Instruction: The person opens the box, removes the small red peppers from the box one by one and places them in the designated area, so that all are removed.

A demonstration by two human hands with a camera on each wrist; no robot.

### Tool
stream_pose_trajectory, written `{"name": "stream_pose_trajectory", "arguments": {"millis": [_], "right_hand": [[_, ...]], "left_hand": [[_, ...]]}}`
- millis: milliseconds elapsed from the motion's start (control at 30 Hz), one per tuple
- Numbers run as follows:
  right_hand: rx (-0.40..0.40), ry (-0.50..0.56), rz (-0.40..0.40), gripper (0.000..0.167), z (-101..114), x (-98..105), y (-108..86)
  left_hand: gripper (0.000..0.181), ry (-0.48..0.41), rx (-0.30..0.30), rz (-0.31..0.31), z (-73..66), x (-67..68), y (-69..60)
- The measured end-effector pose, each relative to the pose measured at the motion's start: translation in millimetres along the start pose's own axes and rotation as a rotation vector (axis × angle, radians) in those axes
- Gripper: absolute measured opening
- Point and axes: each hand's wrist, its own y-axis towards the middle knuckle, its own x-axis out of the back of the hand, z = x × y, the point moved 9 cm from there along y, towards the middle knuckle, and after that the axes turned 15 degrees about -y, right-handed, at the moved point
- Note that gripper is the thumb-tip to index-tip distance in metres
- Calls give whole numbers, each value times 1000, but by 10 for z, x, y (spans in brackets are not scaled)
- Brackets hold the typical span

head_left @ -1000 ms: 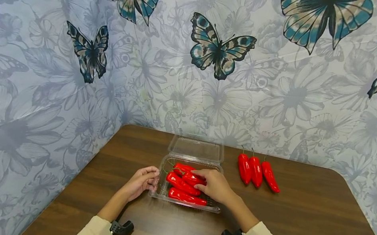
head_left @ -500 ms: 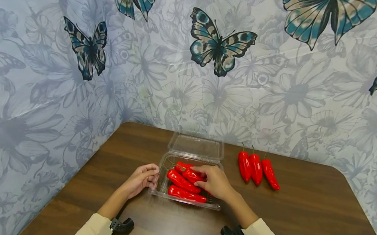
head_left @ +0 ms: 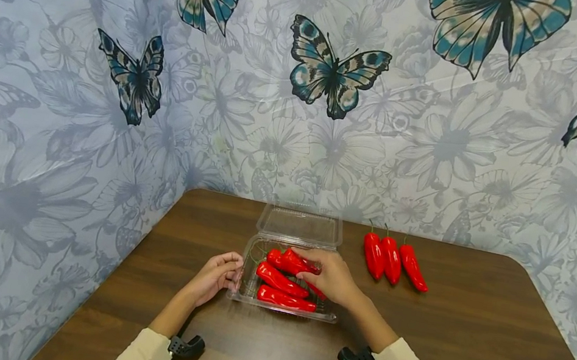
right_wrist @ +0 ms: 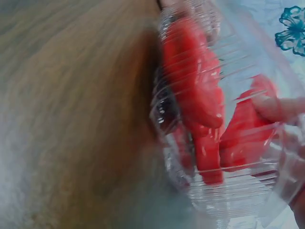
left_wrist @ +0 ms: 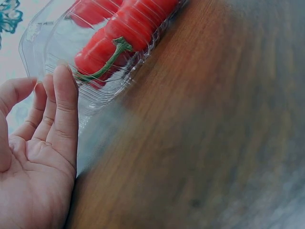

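A clear plastic clamshell container (head_left: 292,312) stands on the table with its lid thrown back, holding several red chili peppers (head_left: 282,280) with green stems. My left hand (head_left: 216,277) pinches the container's left rim between thumb and fingers; the left wrist view shows those fingers (left_wrist: 66,102) at the clear wall, beside a pepper's green stem (left_wrist: 112,59). Over the container's right half, my right hand (head_left: 331,278) grips a red chili pepper (head_left: 299,261) above the others. In the right wrist view this chili pepper (right_wrist: 250,129) looks tilted and blurred behind the ribbed plastic wall.
Three more red chili peppers (head_left: 390,261) lie side by side on the brown wooden table (head_left: 467,328), right of the container. The open lid (head_left: 300,225) leans back toward the butterfly-patterned wall covering (head_left: 435,163) behind the table.
The chili pepper in my right hand has lifted and turned slightly within the container. My left hand stays at the left rim, and the three peppers outside have not moved.
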Motion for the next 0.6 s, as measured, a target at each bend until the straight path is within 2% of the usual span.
{"name": "stream_pose_trajectory", "arguments": {"millis": [67, 233, 600], "right_hand": [[-10, 52, -36, 57, 1, 76, 3], [-93, 169, -88, 56, -62, 269, -36], [-207, 195, -100, 57, -150, 570, -208]], "left_hand": [[14, 0, -4, -2, -2, 3, 7], [14, -2, -1, -14, 11, 13, 20], [11, 7, 1, -28, 3, -1, -11]]}}
